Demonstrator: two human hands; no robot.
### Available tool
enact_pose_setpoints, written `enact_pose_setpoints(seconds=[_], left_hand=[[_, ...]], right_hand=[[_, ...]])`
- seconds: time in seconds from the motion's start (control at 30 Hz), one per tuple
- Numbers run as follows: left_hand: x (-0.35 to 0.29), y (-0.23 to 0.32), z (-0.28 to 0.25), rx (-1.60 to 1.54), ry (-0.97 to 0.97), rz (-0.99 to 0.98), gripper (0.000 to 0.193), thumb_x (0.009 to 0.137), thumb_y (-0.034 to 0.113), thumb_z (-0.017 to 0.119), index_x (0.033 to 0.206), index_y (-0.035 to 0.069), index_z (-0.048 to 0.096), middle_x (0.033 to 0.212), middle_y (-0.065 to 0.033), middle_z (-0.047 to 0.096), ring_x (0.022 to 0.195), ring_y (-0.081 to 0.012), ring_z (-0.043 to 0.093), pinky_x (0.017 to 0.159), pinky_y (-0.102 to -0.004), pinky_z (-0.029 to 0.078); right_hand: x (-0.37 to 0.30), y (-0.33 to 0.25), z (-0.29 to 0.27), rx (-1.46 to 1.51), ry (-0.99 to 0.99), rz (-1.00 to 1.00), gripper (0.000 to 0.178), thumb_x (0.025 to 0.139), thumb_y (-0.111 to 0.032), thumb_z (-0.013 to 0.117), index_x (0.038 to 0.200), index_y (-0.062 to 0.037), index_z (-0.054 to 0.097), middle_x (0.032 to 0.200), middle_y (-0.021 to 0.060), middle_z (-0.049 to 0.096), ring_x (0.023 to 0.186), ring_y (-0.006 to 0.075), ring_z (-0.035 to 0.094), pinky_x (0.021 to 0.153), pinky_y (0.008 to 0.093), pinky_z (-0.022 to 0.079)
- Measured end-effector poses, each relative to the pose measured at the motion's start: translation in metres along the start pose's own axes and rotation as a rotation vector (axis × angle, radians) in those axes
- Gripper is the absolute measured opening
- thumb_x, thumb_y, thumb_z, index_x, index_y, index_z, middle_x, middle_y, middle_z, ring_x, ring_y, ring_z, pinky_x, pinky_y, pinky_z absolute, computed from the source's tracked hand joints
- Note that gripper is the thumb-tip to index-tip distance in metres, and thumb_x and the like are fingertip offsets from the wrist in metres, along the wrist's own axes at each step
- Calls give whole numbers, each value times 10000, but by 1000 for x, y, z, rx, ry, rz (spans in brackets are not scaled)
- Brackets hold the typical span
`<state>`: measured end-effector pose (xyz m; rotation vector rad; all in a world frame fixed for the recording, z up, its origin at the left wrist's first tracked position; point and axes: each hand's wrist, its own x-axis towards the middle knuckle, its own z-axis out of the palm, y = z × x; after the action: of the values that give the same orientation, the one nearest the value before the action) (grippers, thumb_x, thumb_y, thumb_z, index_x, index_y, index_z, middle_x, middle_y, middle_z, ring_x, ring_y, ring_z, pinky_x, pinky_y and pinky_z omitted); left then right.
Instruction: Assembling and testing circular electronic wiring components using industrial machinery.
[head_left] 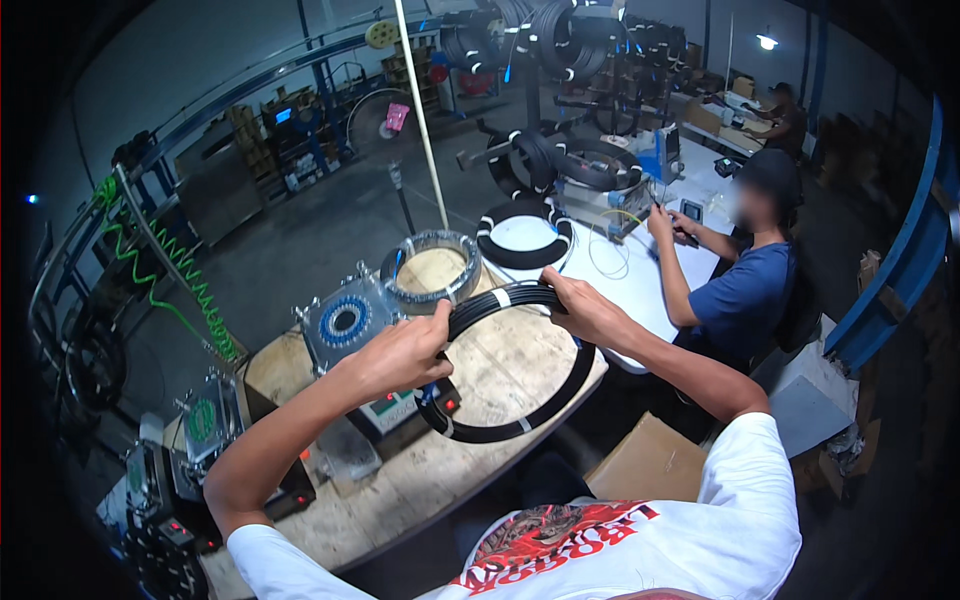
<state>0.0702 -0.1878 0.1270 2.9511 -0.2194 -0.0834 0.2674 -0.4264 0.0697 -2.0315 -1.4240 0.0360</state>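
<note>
A large black cable coil [487,433], bound with bits of white tape, is gripped between my two hands above the wooden workbench [420,480]. My left hand [400,352] closes round its upper left side, with the thumb and fingers on the bundle. At its upper right, my right hand [583,308] pinches the same bundle. The coil's lower part hangs close over the wood; whether it touches there I cannot tell. Just beyond my left hand lies another coil in clear wrap [400,292].
Left of the coil stand a metal device with a blue ring [347,322] and a device with a green disc [202,422]. A black coil [510,257] rests on the white table [625,290]. There a co-worker in blue [750,280] sits holding a tool. A cardboard box [648,460] stands below.
</note>
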Motion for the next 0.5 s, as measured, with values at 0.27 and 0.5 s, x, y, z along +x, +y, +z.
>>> enact_pose_setpoints(seconds=[0.27,0.5], left_hand=[[44,-33,-71,-10,-101,130,820,858,196,680,1421,-171,213,836,-249,606,850,-395,634,742,-461,505],[67,-57,-116,-144,-312,110,472,898,178,667,1115,-37,306,749,-212,578,757,-359,628,673,-449,483]], right_hand=[[32,-10,-48,-89,24,-1,460,807,30,647,1179,-6,379,943,205,514,906,419,574,783,489,431],[64,-12,-68,-84,-178,45,642,803,-110,771,1271,28,354,1055,210,446,1025,390,515,888,458,420]])
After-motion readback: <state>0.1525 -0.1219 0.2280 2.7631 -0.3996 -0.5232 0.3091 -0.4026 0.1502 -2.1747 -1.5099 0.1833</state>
